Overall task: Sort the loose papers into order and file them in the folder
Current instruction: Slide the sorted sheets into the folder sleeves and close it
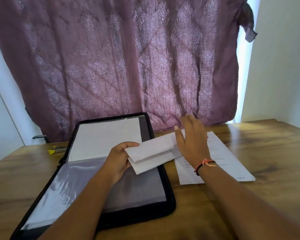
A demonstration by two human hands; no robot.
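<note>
The black folder point(170, 196) lies open on the counter point(267, 153), its clear sleeves looking slick and floppy. Above it the left grip point(119, 160) pinches the left end of the folded white papers point(151, 153), which look light, limp, easily creased and best held by the edges. The right grip point(191, 141), released with fingers straight, covers their right end above the printed sheets point(232, 163).

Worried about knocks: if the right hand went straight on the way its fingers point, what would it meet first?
Probably the curtain behind the table. The right hand is open, fingers pointing away past the end of the folded paper; nothing else shows in that line, though depth is unclear.
</note>
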